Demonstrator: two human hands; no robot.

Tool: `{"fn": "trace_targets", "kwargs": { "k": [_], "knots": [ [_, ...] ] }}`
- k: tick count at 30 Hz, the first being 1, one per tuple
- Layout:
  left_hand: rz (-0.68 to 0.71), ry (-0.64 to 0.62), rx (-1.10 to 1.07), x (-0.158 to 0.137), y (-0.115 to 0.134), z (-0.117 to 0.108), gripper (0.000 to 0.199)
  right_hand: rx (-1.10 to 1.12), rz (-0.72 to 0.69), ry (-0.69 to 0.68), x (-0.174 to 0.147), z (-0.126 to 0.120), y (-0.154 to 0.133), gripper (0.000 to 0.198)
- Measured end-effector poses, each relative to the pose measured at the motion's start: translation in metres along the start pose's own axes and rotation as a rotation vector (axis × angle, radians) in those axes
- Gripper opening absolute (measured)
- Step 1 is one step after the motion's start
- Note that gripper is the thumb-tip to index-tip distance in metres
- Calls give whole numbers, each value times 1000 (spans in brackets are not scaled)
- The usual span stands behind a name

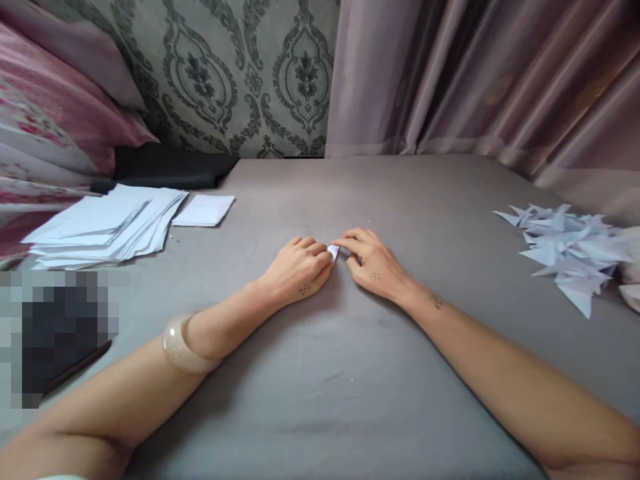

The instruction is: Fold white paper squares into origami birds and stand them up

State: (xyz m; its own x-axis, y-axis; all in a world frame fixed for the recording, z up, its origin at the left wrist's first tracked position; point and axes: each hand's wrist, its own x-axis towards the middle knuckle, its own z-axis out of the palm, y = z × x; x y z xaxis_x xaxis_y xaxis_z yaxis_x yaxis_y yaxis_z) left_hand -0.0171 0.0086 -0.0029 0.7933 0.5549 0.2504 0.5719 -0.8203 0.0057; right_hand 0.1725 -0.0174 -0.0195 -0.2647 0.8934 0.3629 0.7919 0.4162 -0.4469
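Observation:
A small white piece of folded paper (333, 253) lies on the grey cloth surface between my two hands, mostly covered by my left fingers. My left hand (301, 268) is closed over it, knuckles up, with a pale bangle (181, 347) on the forearm. From the other side, the outstretched index finger of my right hand (379, 265) touches the paper's upper edge. The thumb of that hand stands apart from the index finger, and no object shows between them. How the paper is folded cannot be made out.
At the left are a stack of white paper sheets (107, 223), a smaller pile of white squares (204, 210) and a black folded item (173, 167). A blurred dark object (63, 333) lies nearer. Several pointed folded-paper shapes (575, 243) are heaped right. Curtains (390, 73) hang behind.

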Motion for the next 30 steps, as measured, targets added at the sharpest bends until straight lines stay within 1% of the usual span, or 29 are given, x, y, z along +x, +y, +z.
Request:
{"fn": "trace_targets", "kwargs": {
  "k": [2,3,4,5,6,8,10,11,12,14,16,18,19,21,24,26,28,30],
  "knots": [
    [30,11,1,0,-3,-1,31,-35,-72,-32,0,1,0,45],
    [15,32,-26,1,-4,-2,31,-23,-89,-20,1,1,0,45],
    [-31,70,-81,2,-5,-2,30,15,-90,11,2,1,-1,44],
    [-111,121,-168,3,-7,-2,28,80,-68,61,4,1,-2,45],
    [-220,176,-289,4,-7,-2,28,172,-20,122,6,0,-4,45],
    [-478,261,-608,7,-8,-3,30,414,143,210,10,-1,-8,49],
    [-686,293,-939,9,-7,-2,32,678,341,208,13,-2,-13,56],
    [-746,302,-1071,10,-6,-1,32,798,426,176,13,-2,-16,61],
    [-783,311,-1175,11,-4,0,31,900,490,139,14,-2,-18,64],
    [-818,319,-1323,12,-1,1,26,1034,561,97,14,0,-23,63],
    [-834,285,-1437,12,2,1,21,1076,581,97,13,1,-25,57],
    [-832,213,-1516,12,3,-2,18,1046,595,94,13,-1,-24,51],
    [-819,173,-1523,11,3,-3,19,1012,598,67,13,-3,-23,49],
    [-793,98,-1458,10,2,-5,25,918,580,-35,14,-8,-19,47],
    [-755,33,-1227,9,0,-4,29,784,518,-217,16,-17,-13,49],
    [-687,46,-1051,8,-2,1,25,706,502,-294,17,-19,-9,52],
    [-609,73,-892,8,-3,6,24,591,491,-312,17,-17,-8,54],
    [-569,70,-766,8,-4,10,24,439,453,-268,16,-14,-8,50]
  ]
}}
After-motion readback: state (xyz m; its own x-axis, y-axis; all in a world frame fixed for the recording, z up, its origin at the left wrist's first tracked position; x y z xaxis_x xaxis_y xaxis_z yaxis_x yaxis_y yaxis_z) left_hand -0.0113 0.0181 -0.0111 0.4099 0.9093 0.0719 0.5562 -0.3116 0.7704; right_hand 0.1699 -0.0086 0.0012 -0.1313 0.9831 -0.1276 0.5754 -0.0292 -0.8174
